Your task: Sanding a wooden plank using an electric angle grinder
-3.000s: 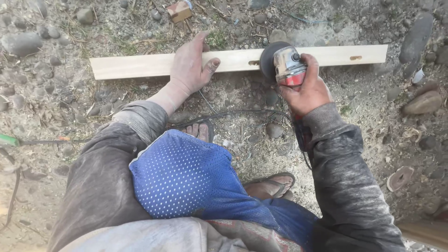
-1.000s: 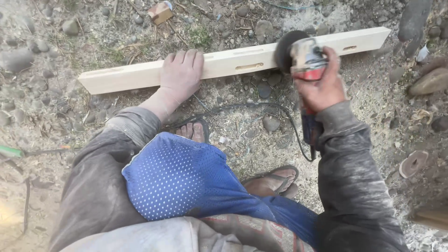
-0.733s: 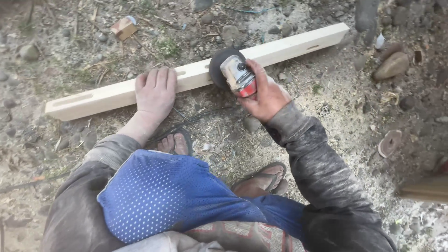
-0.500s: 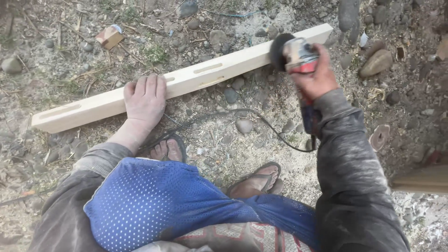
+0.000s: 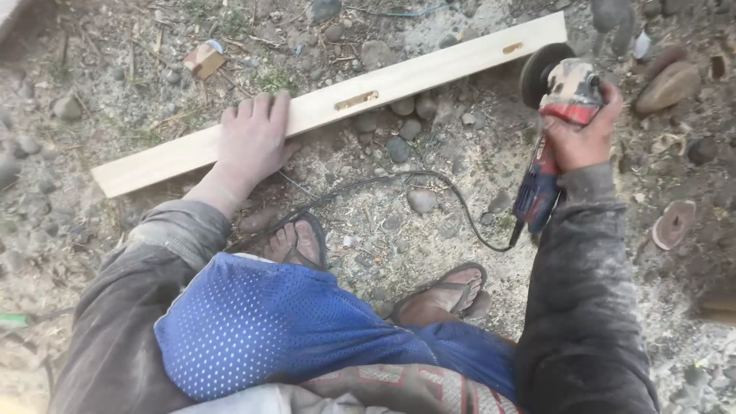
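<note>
- left hand [image 5: 251, 142] flat, fingers spread, palm pressing down on long pale wooden plank [image 5: 429, 73]; grips nothing
- plank lies on stony dirt ground [image 5: 92, 84], slanting from lower left up to upper right, small slots cut in its face
- small wood offcut block [image 5: 203, 57] on ground beyond plank
- black power cord [image 5: 429, 188] loops over ground between the hands
- sandalled feet [image 5: 368, 268] below cord
- right hand [image 5: 583, 138] wrapped tight round dusty red-and-blue angle grinder [image 5: 556, 115], black disc just beside plank's right end
</note>
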